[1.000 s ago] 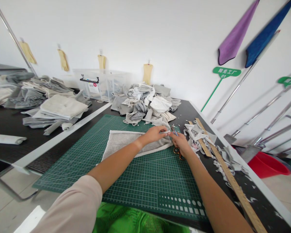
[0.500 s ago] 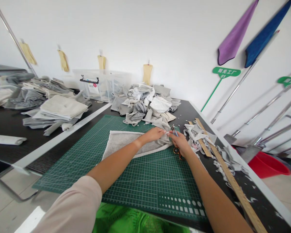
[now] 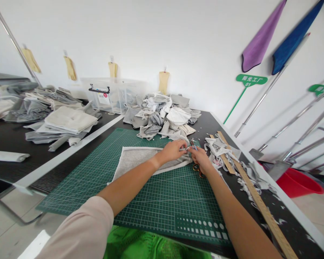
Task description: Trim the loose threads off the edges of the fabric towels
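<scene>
A grey terry cloth [image 3: 143, 159] with a pale border lies flat on the green cutting mat [image 3: 162, 212]. My left hand [image 3: 172, 151] pinches the cloth's right corner and a thin pale strip of its edge. Close beside it, my right hand [image 3: 201, 160] grips a small pair of scissors [image 3: 197, 168]. Their orange-brown handles show below the palm, and a bluish metal tip shows past the fingers. The blades are mostly hidden by my fingers, so I cannot see whether they close on the cloth.
Torn fabric scraps [image 3: 218, 153] and a long wooden ruler [image 3: 259, 205] lie right of the mat on the black table [image 3: 283, 212]. A heap of grey rags [image 3: 162, 115] stands beyond the mat. Folded cloth stacks [image 3: 67, 122] and a clear plastic box [image 3: 110, 97] stand at far left.
My left fingers have shifted slightly along the cloth's edge. The right hand and scissors stay nearly where they were, and the view has tilted a little.
</scene>
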`<state>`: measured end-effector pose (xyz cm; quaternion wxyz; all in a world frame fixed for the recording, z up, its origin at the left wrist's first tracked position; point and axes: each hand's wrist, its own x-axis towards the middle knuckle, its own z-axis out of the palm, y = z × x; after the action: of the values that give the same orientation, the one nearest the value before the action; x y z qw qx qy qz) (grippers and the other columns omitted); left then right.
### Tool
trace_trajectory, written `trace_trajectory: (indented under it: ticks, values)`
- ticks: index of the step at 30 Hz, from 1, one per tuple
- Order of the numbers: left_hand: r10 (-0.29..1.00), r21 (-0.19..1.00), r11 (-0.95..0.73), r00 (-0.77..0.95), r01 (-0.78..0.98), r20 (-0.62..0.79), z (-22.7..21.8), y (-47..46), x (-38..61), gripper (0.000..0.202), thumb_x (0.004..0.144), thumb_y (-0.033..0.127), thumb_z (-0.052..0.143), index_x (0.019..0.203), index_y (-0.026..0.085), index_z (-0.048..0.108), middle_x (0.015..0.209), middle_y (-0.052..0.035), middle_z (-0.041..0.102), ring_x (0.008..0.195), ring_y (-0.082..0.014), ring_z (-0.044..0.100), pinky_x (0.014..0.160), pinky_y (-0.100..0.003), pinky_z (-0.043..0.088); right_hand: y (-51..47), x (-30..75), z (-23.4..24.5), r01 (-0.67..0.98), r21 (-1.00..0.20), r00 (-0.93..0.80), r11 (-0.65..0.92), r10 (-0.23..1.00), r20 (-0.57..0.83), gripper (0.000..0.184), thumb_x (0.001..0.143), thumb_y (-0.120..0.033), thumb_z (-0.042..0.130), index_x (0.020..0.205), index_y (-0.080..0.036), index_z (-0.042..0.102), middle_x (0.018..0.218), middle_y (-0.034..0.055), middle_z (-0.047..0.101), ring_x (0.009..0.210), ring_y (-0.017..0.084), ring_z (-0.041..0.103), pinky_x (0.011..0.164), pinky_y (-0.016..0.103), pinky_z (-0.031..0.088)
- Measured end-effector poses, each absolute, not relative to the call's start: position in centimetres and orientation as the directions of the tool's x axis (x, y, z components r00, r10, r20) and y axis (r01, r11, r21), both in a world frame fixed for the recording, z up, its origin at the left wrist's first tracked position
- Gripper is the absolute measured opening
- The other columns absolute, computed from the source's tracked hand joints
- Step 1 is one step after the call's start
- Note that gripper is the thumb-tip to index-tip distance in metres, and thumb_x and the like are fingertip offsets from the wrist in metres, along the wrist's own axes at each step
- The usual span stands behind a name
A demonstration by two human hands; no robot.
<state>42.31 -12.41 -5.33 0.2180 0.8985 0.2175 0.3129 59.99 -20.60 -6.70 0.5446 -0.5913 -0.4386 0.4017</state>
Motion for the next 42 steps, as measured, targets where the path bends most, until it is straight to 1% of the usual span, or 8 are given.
trace_trajectory:
  ticks: [4, 10, 14, 16, 21, 28, 35, 42]
  values:
    - [0.553, 0.555, -0.794, 0.673, 0.248, 0.491, -5.7, -12.0, 42.7, 0.021, 0.098, 0.033, 0.057, 0.108, 0.020, 0.071, 0.107, -0.0065, 0.073, 0.097, -0.0211, 0.065, 0.090, -0.030, 0.048, -20.7, 59.9, -6.5, 0.060, -0.998, 0.291, -0.036, 0.957, -0.017, 0.036, 0.074, -0.046, 0.077, 0.086, -0.021, 0.054, 0.050, -0.0121, 0.031, 0.041, 0.005, 0.020, 0.040, 0.021, 0.010]
    - [0.611, 0.630, -0.727, 0.677, 0.274, 0.410, -6.1, -11.7, 42.9, 0.029, 0.102, 0.032, 0.047, 0.112, 0.020, 0.072, 0.107, -0.0066, 0.076, 0.099, -0.0217, 0.068, 0.092, -0.031, 0.049, -20.7, 59.9, -6.6, 0.081, -0.996, 0.278, -0.024, 0.961, 0.000, 0.037, 0.074, -0.047, 0.078, 0.084, -0.021, 0.054, 0.050, -0.0114, 0.033, 0.041, 0.005, 0.020, 0.040, 0.022, 0.011]
    - [0.598, 0.634, -0.727, 0.697, 0.264, 0.395, -6.1, -12.2, 42.6, 0.031, 0.098, 0.040, 0.057, 0.121, 0.022, 0.066, 0.101, -0.0046, 0.074, 0.087, -0.0209, 0.067, 0.081, -0.029, 0.049, -20.6, 59.9, -6.8, 0.067, -0.996, 0.298, -0.051, 0.954, -0.029, 0.037, 0.075, -0.048, 0.076, 0.082, -0.021, 0.052, 0.051, -0.0112, 0.032, 0.041, 0.005, 0.020, 0.039, 0.021, 0.011]
    - [0.590, 0.613, -0.744, 0.694, 0.267, 0.413, -6.1, -12.4, 42.5, 0.031, 0.095, 0.040, 0.062, 0.121, 0.023, 0.066, 0.100, -0.0042, 0.074, 0.087, -0.0213, 0.067, 0.081, -0.029, 0.048, -20.5, 59.9, -6.7, 0.048, -0.997, 0.305, -0.061, 0.951, -0.043, 0.037, 0.075, -0.048, 0.076, 0.080, -0.022, 0.051, 0.052, -0.0115, 0.031, 0.041, 0.005, 0.019, 0.039, 0.021, 0.011]
    - [0.583, 0.619, -0.747, 0.689, 0.245, 0.430, -6.2, -12.3, 42.6, 0.025, 0.098, 0.038, 0.059, 0.113, 0.022, 0.071, 0.102, -0.0044, 0.075, 0.093, -0.0216, 0.067, 0.088, -0.029, 0.047, -20.3, 60.0, -6.8, 0.025, -0.998, 0.308, -0.050, 0.951, -0.040, 0.037, 0.074, -0.047, 0.076, 0.076, -0.022, 0.048, 0.052, -0.0114, 0.030, 0.041, 0.004, 0.019, 0.039, 0.020, 0.010]
    - [0.625, 0.677, -0.697, 0.663, 0.237, 0.411, -7.2, -10.9, 43.4, 0.036, 0.104, 0.038, 0.044, 0.095, 0.017, 0.072, 0.091, -0.0054, 0.072, 0.086, -0.0189, 0.062, 0.085, -0.028, 0.046, -20.4, 59.8, -6.7, 0.061, -0.996, 0.291, -0.061, 0.956, -0.041, 0.039, 0.074, -0.047, 0.077, 0.075, -0.021, 0.049, 0.052, -0.0106, 0.030, 0.042, 0.004, 0.019, 0.039, 0.020, 0.009]
    - [0.620, 0.787, -0.611, 0.670, 0.086, 0.408, -8.2, -9.8, 43.8, 0.031, 0.097, 0.040, 0.058, 0.103, 0.013, 0.071, 0.090, -0.0041, 0.071, 0.075, -0.0148, 0.057, 0.073, -0.025, 0.043, -20.8, 59.4, -6.2, 0.088, -0.993, 0.293, -0.073, 0.955, -0.044, 0.036, 0.074, -0.048, 0.076, 0.076, -0.020, 0.054, 0.052, -0.0101, 0.032, 0.042, 0.004, 0.021, 0.041, 0.021, 0.011]
    - [0.636, 0.782, -0.614, 0.656, 0.110, 0.407, -7.9, -9.8, 43.7, 0.034, 0.100, 0.037, 0.050, 0.090, 0.013, 0.072, 0.084, -0.0034, 0.068, 0.079, -0.0161, 0.058, 0.075, -0.026, 0.042, -20.5, 59.5, -6.6, 0.116, -0.991, 0.304, -0.067, 0.952, -0.029, 0.035, 0.075, -0.050, 0.072, 0.073, -0.022, 0.052, 0.051, -0.0092, 0.032, 0.043, 0.007, 0.021, 0.043, 0.023, 0.012]
